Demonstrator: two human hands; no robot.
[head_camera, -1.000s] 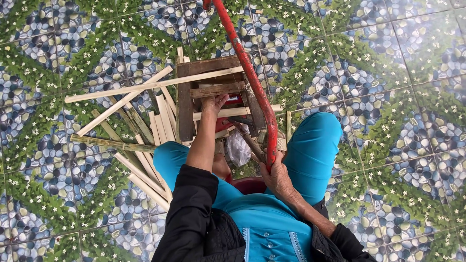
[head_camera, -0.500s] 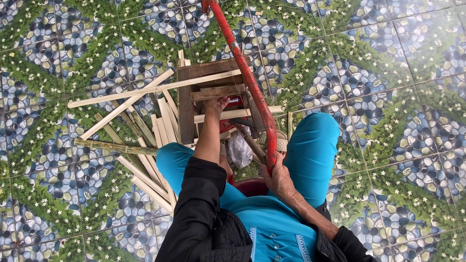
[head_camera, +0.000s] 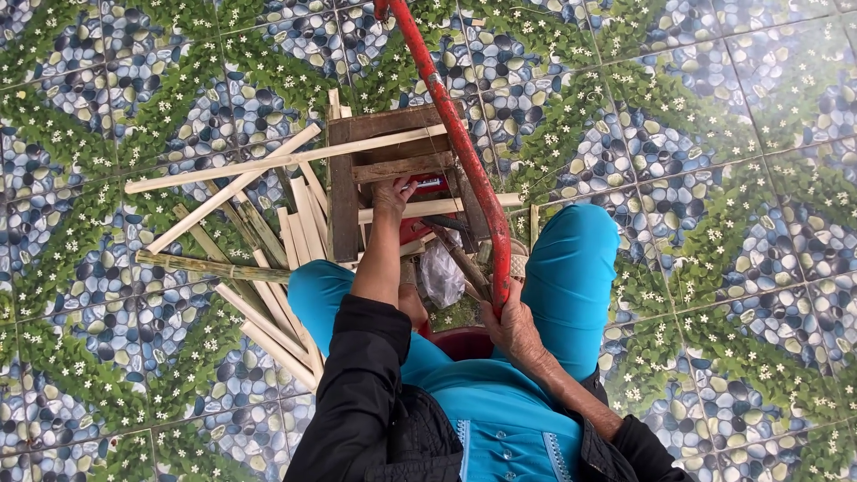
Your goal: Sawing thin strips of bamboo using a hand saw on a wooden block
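Gripping the lower end of the red lever [head_camera: 460, 152], the right hand [head_camera: 513, 326] is closing around the painted bar just above the lap, between the knees in blue trousers [head_camera: 571, 268]. Farther out, the left hand [head_camera: 393, 192] is resting fingers-down on a pale bamboo strip [head_camera: 428, 208] lying across the wooden frame [head_camera: 344, 192]; whether it is pinching the strip I cannot tell. Judgement: the strip is best held flat and square to the frame, fingers kept clear of the lever's path. The lever is looking chipped, running diagonally up past the frame to the picture's top edge. More split bamboo slats [head_camera: 259, 236] are lying fanned on the tiled floor [head_camera: 714, 134] at left.
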